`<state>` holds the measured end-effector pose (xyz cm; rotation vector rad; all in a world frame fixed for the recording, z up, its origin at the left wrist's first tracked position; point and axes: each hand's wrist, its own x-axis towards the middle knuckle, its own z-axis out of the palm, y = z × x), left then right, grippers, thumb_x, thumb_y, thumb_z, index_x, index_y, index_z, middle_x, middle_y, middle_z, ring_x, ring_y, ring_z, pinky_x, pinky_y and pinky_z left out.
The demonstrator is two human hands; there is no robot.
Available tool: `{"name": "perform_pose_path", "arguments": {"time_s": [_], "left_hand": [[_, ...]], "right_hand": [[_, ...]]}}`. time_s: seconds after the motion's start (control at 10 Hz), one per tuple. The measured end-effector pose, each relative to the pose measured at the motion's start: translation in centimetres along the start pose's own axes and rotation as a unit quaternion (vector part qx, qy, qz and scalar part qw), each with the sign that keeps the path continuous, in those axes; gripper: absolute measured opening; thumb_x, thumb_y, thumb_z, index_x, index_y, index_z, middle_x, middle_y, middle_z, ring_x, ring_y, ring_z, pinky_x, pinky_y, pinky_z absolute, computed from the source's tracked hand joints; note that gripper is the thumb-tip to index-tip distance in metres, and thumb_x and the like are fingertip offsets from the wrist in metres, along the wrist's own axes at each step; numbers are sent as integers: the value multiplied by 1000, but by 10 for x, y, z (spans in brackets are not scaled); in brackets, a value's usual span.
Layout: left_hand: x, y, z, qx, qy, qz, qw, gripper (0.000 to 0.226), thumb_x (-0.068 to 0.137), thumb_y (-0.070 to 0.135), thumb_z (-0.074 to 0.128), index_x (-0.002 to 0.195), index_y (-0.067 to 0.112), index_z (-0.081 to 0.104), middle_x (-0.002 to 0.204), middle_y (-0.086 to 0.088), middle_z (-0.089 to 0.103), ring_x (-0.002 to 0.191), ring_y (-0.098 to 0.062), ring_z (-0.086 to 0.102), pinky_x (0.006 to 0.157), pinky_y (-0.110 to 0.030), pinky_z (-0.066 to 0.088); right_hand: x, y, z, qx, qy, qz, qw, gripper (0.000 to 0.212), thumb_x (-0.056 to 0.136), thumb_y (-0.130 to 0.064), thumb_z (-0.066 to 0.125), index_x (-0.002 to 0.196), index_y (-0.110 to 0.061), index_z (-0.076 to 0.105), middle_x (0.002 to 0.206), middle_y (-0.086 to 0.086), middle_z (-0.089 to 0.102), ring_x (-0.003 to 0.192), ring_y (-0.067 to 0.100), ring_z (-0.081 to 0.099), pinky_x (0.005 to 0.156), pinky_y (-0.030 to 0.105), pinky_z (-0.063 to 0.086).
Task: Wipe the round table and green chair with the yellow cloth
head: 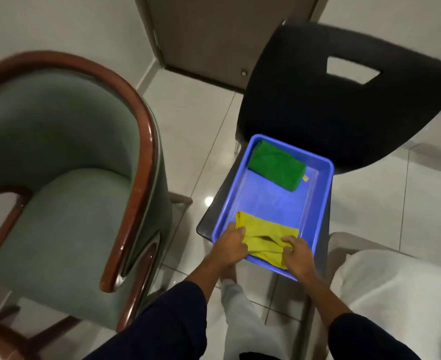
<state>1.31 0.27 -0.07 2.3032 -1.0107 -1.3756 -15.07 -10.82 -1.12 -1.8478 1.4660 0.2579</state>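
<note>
At the far left stands the green chair [66, 193], a padded tub seat with a glossy brown wooden rail curving round its back and arms; its cushion looks bare and nothing touches it. To its right, across a strip of pale tiled floor [188, 131], a black chair [344, 105] with a cut-out handle in its back carries a blue tray [321, 203] on its seat. In the tray's far end lies a folded green cloth [276, 167] with a small tan tag at its corner, too small to read; at the near end lies the yellow cloth [266, 229], bunched along its near edge. The left hand [231, 246] has its fingers curled into the cloth's left edge, and the right hand [296, 253] pinches the right part of the same bunched edge, both arms in dark sleeves reaching down from the bottom of the view. At the far right, a white cushion or pillow [396, 287] sits close beside the black chair. The step in hand appears to be the very first: taking the yellow cloth out of the tray, with no wiping begun. The next move probably calls for lifting the cloth clear of the tray's rim without dragging the tray off the seat, then turning to a surface to wipe. The round table is not in view, so its place cannot be told. No brand or legible writing shows anywhere.
</note>
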Motion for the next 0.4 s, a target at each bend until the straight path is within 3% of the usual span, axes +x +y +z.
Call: {"name": "perform_pose_path", "arguments": {"time_s": [0.1,0.2,0.3,0.4], "left_hand": [[21,-5,24,133,-19,-9,991,57,97,38,46,144,7,38,160,-16,16,147,-31,22,118,-50,23],[22,-11,31,241,-9,-17,970,69,98,50,37,145,0,36,165,-18,-3,153,-29,-6,123,-54,-3],[4,-16,8,222,60,20,973,67,99,46,36,151,5,25,165,-17,-5,153,-28,-8,124,-49,-3],[-30,-26,-24,220,220,77,947,55,97,42,42,146,16,42,161,-15,27,150,-29,24,122,-48,24]], "right_hand": [[14,12,11,-62,-42,12,997,35,94,-6,48,127,-7,60,126,27,50,113,38,53,89,31,38],[18,12,14,-231,-143,42,962,40,90,-23,49,130,-21,53,134,18,38,126,37,41,103,42,39],[17,-5,6,-340,-127,-6,932,46,85,-20,51,130,-20,46,135,15,38,127,34,41,102,42,40],[1,-27,-7,-384,-36,-56,921,48,88,-16,47,135,-16,40,132,12,42,122,32,51,95,40,48]]}}
